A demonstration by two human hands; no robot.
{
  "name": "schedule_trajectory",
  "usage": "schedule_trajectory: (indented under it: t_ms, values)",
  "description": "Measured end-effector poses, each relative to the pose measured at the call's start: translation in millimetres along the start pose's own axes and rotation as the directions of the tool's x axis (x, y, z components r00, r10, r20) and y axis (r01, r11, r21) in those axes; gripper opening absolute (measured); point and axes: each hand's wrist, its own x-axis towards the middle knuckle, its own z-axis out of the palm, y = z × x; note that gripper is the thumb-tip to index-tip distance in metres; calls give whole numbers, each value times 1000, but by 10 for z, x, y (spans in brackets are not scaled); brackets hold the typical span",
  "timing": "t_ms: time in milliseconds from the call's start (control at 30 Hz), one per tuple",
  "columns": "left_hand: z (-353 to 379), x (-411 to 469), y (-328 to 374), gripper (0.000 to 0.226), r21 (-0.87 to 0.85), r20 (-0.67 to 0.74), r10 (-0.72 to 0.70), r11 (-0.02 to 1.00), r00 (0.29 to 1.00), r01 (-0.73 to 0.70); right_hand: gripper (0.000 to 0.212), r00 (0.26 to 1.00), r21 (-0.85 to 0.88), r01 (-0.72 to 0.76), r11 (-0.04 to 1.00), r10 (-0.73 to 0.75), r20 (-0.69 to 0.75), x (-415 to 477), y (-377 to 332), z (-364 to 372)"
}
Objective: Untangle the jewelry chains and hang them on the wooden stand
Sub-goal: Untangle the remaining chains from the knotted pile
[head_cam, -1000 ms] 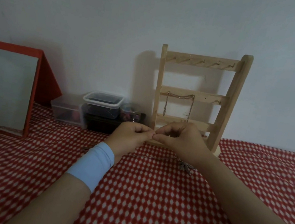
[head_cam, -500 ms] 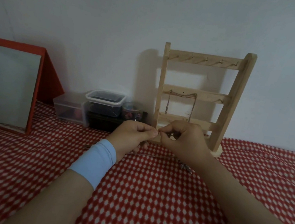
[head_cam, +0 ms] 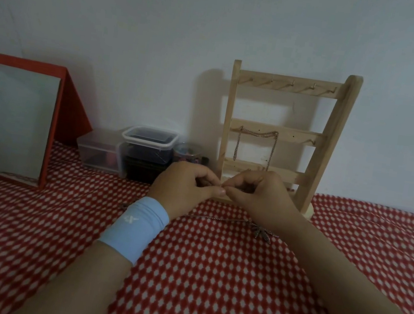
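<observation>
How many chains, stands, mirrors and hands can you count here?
Chains in plain sight: 2 (hanging chain, leaf-pendant chain)
Wooden stand: 1
Mirror: 1
Hands: 2 (left hand, right hand)
Total: 6
What the hands pinch is too small to tell.

— We see bare, pale wood on the stand (head_cam: 331,147), matt, with small metal hooks (head_cam: 293,83) along its top rail.

— And we take the hung chain (head_cam: 237,145) for metal with a dull glint; the loose chain (head_cam: 218,219) mid-cloth looks the same.

— The cloth (head_cam: 210,277) itself looks woven and matt to us.

— We'd call the boxes (head_cam: 98,149) at its back edge clear, glossy plastic, the mirror (head_cam: 19,120) smooth glass, the wristband (head_cam: 135,226) soft knit.
</observation>
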Motion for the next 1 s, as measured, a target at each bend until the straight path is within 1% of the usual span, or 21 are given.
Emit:
schedule_trajectory:
  t_ms: [67, 133, 200, 267, 333, 400, 433, 500, 567, 633, 733, 833, 900, 1000]
  values:
    - [-16, -9, 1, 12, 146, -29, 91, 986, 995, -85, 9, 998, 42, -44, 998, 43, 34, 9, -3, -12]
    - [-11, -21, -7, 13, 274, -68, 215, 943, 974, -189, 11, 995, 95, -86, 992, 82, 48, 13, 0, -17]
    - [7, -33, -16, 13, 354, -93, 322, 895, 942, -271, 11, 992, 148, -123, 981, 116, 55, 13, -3, -16]
    - [34, -34, -34, 16, 386, -107, 360, 874, 927, -295, 11, 988, 169, -147, 975, 139, 59, 10, -14, -9]
    - [49, -40, -26, 15, 332, -134, 315, 907, 940, -257, 10, 988, 167, -155, 974, 149, 49, 5, -24, -5]
    - [50, -38, -11, 16, 181, -147, 193, 969, 970, -166, 9, 988, 167, -151, 974, 147, 36, 1, -29, -8]
    - [52, -33, -9, 17, 110, -125, 128, 987, 984, -115, 9, 989, 167, -147, 975, 144, 34, -4, -28, -9]
    - [55, -27, -18, 17, -5, -57, 44, 999, 997, -45, 8, 992, 153, -128, 980, 124, 33, -16, -26, -2]
    - [49, -32, -29, 13, -95, -11, 10, 995, 1000, -11, 7, 995, 128, -104, 986, 101, 23, -21, -17, 4]
    - [40, -35, -45, 10, -125, -5, 16, 992, 1000, -16, 6, 996, 105, -90, 990, 89, 18, -16, -9, 5]
    - [16, -19, -75, 8, -42, -31, 69, 997, 997, -70, 7, 997, 67, -80, 995, 78, 28, -8, -4, 8]
    - [11, -24, -91, 12, 156, -51, 172, 974, 984, -162, 9, 995, 74, -90, 993, 87, 43, -13, -9, 5]
    - [20, -29, -88, 15, 249, -57, 238, 944, 970, -217, 10, 990, 109, -138, 984, 133, 55, -9, -11, 0]
    - [31, -13, -91, 17, 247, -54, 280, 934, 958, -259, 13, 976, 186, -214, 959, 204, 72, -11, -62, -16]
